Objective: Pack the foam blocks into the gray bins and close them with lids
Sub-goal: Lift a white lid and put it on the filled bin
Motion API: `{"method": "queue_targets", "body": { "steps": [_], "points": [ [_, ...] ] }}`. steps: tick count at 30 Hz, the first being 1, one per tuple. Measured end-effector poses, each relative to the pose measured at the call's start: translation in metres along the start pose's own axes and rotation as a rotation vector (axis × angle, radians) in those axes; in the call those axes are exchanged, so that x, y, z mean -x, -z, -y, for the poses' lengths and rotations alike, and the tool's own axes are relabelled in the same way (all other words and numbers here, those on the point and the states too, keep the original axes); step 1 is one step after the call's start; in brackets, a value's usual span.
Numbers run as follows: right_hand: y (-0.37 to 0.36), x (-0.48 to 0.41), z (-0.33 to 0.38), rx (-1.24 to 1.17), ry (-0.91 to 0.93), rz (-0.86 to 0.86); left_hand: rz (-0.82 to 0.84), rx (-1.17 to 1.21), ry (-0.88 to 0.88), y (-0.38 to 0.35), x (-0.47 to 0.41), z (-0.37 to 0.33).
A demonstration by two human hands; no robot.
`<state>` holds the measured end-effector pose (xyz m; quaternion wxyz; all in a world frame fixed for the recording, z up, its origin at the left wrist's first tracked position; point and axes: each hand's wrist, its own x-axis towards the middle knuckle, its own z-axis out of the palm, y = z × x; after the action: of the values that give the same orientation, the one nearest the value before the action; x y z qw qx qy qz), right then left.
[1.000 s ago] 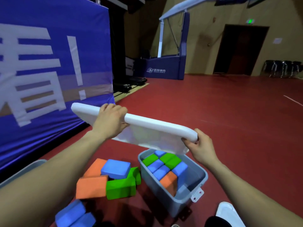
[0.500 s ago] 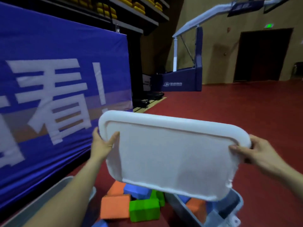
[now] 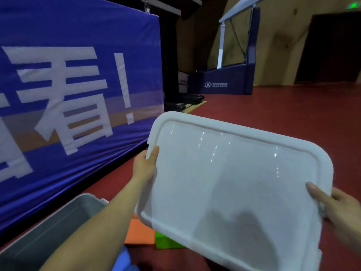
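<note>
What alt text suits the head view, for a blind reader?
A person's left hand and right hand hold a white lid by its side edges, its face tilted toward the camera. Beneath it an orange block and a green block lie on the red floor; an open gray bin sits lower left, a blue banner behind.

The blue banner (image 3: 78, 106) reads "看!" in white; hoop base (image 3: 224, 85) logo illegible.

Visible are one left hand (image 3: 145, 169), one right hand (image 3: 340, 210), one white lid (image 3: 234, 182), one gray bin (image 3: 58, 222), one orange block (image 3: 139, 233), one green block (image 3: 166, 241), one blue block (image 3: 125, 260), one blue banner (image 3: 58, 94) and one basketball stand (image 3: 228, 81).
</note>
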<state>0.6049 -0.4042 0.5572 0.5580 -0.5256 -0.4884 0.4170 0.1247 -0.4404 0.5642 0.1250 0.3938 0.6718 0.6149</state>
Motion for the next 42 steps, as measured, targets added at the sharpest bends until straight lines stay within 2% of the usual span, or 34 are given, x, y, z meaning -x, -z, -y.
{"method": "queue_targets", "body": {
  "steps": [3, 15, 20, 24, 29, 34, 42],
  "points": [
    [-0.003, -0.01, -0.046, 0.113, -0.061, -0.037, 0.013, -0.062, 0.018, -0.038, -0.008, 0.027],
    [-0.007, -0.095, -0.145, 0.165, -0.225, -0.163, 0.176, -0.275, 0.055, -0.179, -0.056, 0.126],
    [-0.006, -0.125, -0.205, 0.2, -0.355, -0.178, 0.19, -0.326, 0.102, -0.233, -0.068, 0.182],
    [-0.014, -0.122, -0.277, 0.303, -0.482, -0.249, 0.328, -0.475, 0.052, -0.27, -0.08, 0.234],
    [-0.028, -0.116, -0.365, 0.541, -0.659, -0.3, 0.495, -0.703, -0.099, -0.334, -0.091, 0.296],
    [-0.027, -0.119, -0.422, 0.755, -0.872, -0.218, 0.589, -0.781, -0.116, -0.39, -0.092, 0.341],
    [-0.01, -0.148, -0.465, 0.935, -0.901, -0.245, 0.619, -0.764, -0.046, -0.468, -0.092, 0.376]
  ]
}}
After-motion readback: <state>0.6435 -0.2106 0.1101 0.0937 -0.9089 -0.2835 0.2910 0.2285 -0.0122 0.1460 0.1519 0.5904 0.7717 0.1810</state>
